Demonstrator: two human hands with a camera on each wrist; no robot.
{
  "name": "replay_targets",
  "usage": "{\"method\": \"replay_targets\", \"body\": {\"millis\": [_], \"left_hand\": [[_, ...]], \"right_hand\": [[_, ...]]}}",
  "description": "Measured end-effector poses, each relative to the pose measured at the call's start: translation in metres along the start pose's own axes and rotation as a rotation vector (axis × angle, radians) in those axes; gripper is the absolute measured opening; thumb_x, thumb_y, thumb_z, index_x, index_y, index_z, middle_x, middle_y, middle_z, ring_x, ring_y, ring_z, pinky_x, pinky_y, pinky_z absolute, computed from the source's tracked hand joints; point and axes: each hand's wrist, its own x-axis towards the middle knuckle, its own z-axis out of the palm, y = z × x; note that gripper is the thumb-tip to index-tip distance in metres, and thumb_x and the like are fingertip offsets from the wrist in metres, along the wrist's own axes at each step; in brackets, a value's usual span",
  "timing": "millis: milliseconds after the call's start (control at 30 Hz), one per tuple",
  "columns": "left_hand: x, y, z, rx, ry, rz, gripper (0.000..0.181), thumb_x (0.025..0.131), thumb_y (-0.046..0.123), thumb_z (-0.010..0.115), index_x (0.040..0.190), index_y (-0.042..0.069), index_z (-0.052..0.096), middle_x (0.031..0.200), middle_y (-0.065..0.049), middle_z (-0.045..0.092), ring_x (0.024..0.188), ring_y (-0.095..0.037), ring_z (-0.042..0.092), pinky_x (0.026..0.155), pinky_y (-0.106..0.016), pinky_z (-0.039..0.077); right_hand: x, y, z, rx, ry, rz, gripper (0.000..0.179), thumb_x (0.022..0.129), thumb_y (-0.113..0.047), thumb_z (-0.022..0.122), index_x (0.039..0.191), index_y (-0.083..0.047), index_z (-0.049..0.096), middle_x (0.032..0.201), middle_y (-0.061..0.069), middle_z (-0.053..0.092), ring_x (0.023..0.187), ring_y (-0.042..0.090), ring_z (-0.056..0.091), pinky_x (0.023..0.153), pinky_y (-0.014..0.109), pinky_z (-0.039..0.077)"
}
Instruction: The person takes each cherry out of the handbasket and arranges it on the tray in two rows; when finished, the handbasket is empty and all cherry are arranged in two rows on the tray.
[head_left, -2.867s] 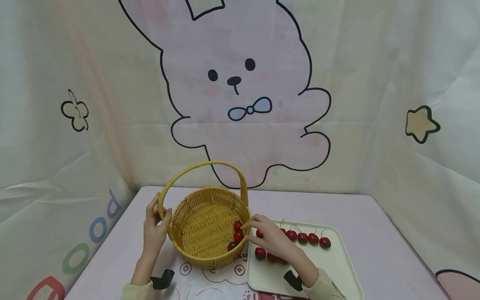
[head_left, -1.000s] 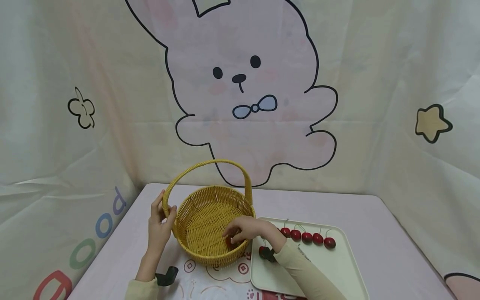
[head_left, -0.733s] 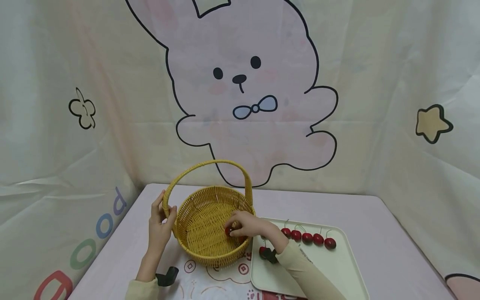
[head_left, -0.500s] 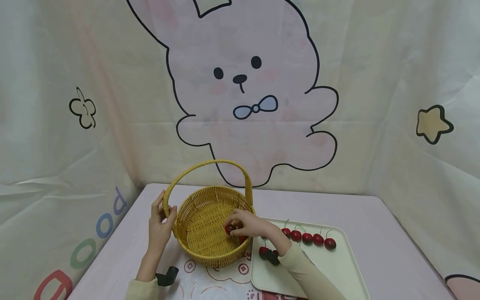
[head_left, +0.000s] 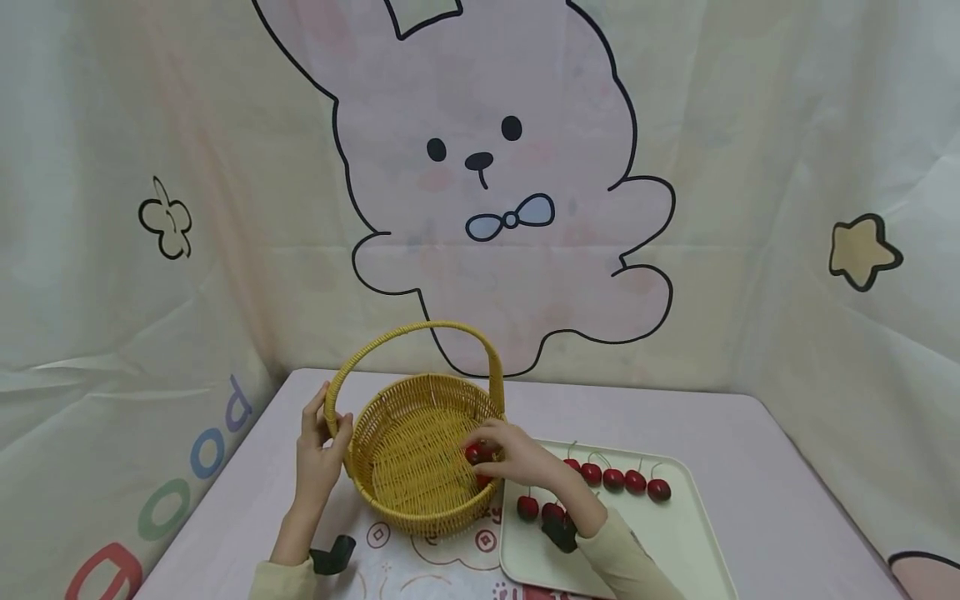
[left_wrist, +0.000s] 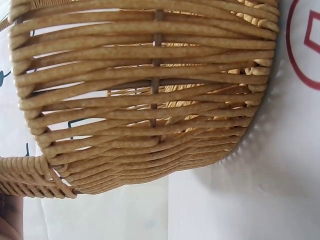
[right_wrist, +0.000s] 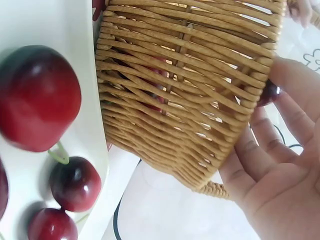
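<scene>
A yellow woven basket [head_left: 412,450] with a tall arched handle stands on the table. My left hand [head_left: 318,454] holds the handle's left base between thumb and fingers; the left wrist view shows mostly the basket's woven side [left_wrist: 150,100]. Over the basket's right rim, my right hand [head_left: 517,454] pinches a dark red cherry [head_left: 474,453]. That cherry [right_wrist: 270,92] is partly hidden behind the rim in the right wrist view, beside the thumb. Below the hand, another cherry [head_left: 483,480] shows inside the basket; red also shows through the weave.
A pale rectangular tray [head_left: 660,550] lies right of the basket. Stemmed cherries [head_left: 613,480] form a row along its back, and a nearer row [head_left: 527,507] is partly covered by the right wrist and its black strap. Fabric walls [head_left: 712,333] enclose the table's back and sides.
My right hand has reached down into the basket, then risen and moved right toward the rim with a cherry between its fingers. My left hand stays on the handle.
</scene>
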Motion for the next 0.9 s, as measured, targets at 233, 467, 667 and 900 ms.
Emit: {"method": "replay_targets", "body": {"millis": [233,467,667,900], "left_hand": [[0.0,0.002,0.0,0.005,0.002,0.023,0.058,0.085,-0.009,0.057,0.137,0.005,0.036,0.076,-0.001,0.051,0.064,-0.001,0.046,0.054,-0.015,0.041],[0.0,0.002,0.0,0.004,0.008,0.052,0.056,0.084,-0.011,0.056,0.135,0.0,0.036,0.075,-0.004,0.051,0.063,-0.001,0.046,0.052,-0.016,0.041],[-0.001,0.002,0.0,0.012,0.011,0.054,0.057,0.084,-0.011,0.057,0.136,0.003,0.036,0.076,-0.004,0.052,0.063,0.0,0.046,0.05,-0.018,0.042],[-0.001,0.002,0.0,0.01,0.013,0.05,0.058,0.084,-0.011,0.057,0.136,0.003,0.037,0.077,-0.001,0.052,0.063,0.0,0.047,0.052,-0.016,0.042]], "right_hand": [[-0.016,-0.008,-0.007,0.052,0.11,-0.019,0.031,0.084,-0.01,0.068,0.113,-0.018,0.062,0.107,-0.002,0.052,0.092,0.016,0.054,0.074,0.027,0.051],[-0.031,-0.008,-0.009,-0.013,0.227,-0.036,0.031,0.081,-0.011,0.071,0.11,-0.017,0.063,0.11,-0.005,0.053,0.094,0.014,0.054,0.072,0.034,0.052],[-0.045,-0.001,-0.012,-0.034,0.279,0.012,0.033,0.08,-0.012,0.072,0.109,-0.022,0.062,0.107,-0.009,0.054,0.089,0.01,0.055,0.072,0.034,0.052],[-0.06,0.007,-0.017,-0.034,0.316,0.039,0.037,0.079,-0.008,0.072,0.112,-0.02,0.062,0.107,-0.006,0.053,0.096,0.012,0.056,0.076,0.026,0.052]]}}
